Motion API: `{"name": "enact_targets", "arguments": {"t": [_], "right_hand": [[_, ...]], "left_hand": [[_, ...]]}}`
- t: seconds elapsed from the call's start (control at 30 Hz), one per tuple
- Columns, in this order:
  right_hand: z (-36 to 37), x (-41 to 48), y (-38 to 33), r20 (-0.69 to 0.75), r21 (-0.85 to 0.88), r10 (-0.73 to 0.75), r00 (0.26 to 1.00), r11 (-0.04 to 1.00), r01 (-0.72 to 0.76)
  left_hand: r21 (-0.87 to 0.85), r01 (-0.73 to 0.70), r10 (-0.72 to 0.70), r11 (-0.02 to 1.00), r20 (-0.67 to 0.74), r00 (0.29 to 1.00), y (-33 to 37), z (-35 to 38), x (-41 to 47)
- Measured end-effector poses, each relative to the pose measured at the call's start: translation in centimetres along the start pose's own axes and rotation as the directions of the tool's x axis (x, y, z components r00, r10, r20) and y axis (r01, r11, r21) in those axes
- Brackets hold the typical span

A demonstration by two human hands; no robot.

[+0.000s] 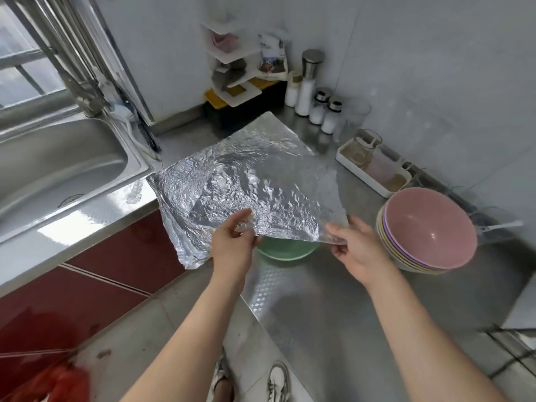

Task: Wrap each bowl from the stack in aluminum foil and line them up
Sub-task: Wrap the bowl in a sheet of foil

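Note:
A large crinkled sheet of aluminum foil (246,181) is spread in the air above the steel counter. My left hand (232,245) pinches its near edge left of centre, and my right hand (358,250) pinches its near right corner. Under that edge, between my hands, a green bowl (287,249) sits on the counter, mostly hidden by the foil. A stack of several bowls (426,230), a pink one on top, stands to the right of my right hand.
A steel sink (58,166) lies at the left. Salt and spice bottles (316,97) line the back wall, with a white tray of containers (374,166) behind the bowl stack. A black box with a white rack (240,91) stands in the corner.

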State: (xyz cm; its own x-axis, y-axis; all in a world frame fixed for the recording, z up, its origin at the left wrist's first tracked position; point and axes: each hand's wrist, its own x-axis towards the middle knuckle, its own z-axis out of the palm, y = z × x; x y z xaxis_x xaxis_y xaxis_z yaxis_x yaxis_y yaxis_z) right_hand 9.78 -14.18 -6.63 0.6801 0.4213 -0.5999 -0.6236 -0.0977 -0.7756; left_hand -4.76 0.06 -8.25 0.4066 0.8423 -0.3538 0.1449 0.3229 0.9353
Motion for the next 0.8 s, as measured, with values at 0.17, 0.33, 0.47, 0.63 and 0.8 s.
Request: {"name": "enact_targets", "arguments": {"t": [0.17, 0.33, 0.47, 0.63, 0.8], "right_hand": [[-1.4, 0.1, 1.2, -0.031, -0.116, -0.051, 0.998, 0.992, 0.047], [-3.1, 0.1, 2.1, -0.010, -0.237, -0.074, 0.997, 0.969, 0.069], [-3.7, 0.0, 2.4, -0.003, -0.389, -0.071, 0.997, 0.919, 0.065], [-4.3, 0.1, 2.3, 0.002, -0.598, -0.075, 0.997, 0.799, 0.061], [-4.5, 1.3, 1.4, -0.047, -0.679, -0.128, 0.991, 0.731, 0.063]], "left_hand": [[-0.073, 0.031, -0.039, 0.997, -0.117, 0.992, -0.2, -0.7, -0.5], [-0.119, 0.015, -0.035, 0.993, -0.175, 0.984, -0.9, -2.4, -1.3], [-0.060, -0.015, 0.004, 0.998, -0.175, 0.985, -2.2, -3.4, -2.2], [0.134, 0.059, -0.032, 0.989, -0.193, 0.981, -2.7, -4.3, -2.1], [0.824, -0.165, 0.319, 0.543, -0.020, 0.948, -0.8, -3.7, -1.2]]}}
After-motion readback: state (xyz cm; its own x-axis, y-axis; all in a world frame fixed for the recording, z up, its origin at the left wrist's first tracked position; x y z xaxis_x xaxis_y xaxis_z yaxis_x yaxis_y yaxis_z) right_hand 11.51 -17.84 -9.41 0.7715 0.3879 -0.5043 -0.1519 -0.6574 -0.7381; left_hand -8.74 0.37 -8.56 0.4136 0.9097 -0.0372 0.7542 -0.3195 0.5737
